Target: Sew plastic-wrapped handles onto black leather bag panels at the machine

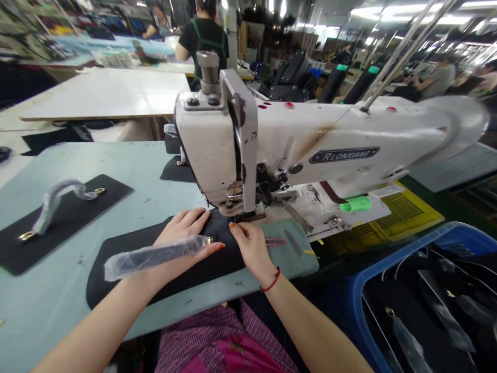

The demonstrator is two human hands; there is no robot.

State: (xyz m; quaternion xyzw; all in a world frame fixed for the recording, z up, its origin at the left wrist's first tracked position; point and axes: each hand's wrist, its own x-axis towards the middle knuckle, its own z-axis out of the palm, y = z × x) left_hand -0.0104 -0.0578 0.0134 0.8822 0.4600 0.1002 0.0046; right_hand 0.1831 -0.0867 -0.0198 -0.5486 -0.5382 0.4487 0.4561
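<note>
A black bag panel [116, 254] lies on the pale green table under the head of a white sewing machine [212, 140]. My left hand [182, 233] rests flat on it with fingers stretched out, close to the presser foot. A plastic-wrapped bag handle [155, 256] with a gold ring fitting [210, 240] is fixed to the panel and lies across that hand and wrist. My right hand [250, 246], with a red cord on its wrist, grips the panel's right edge beside the presser foot. Its fingers are partly hidden beneath the hand. The needle itself cannot be made out.
Another black panel with a wrapped handle [58, 202] lies on the left. A pink-handled tool [276, 242] is right of my right hand. On the right, a blue bin [363, 290] holds several black panels. Beyond the machine stands a person in green straps [207, 36].
</note>
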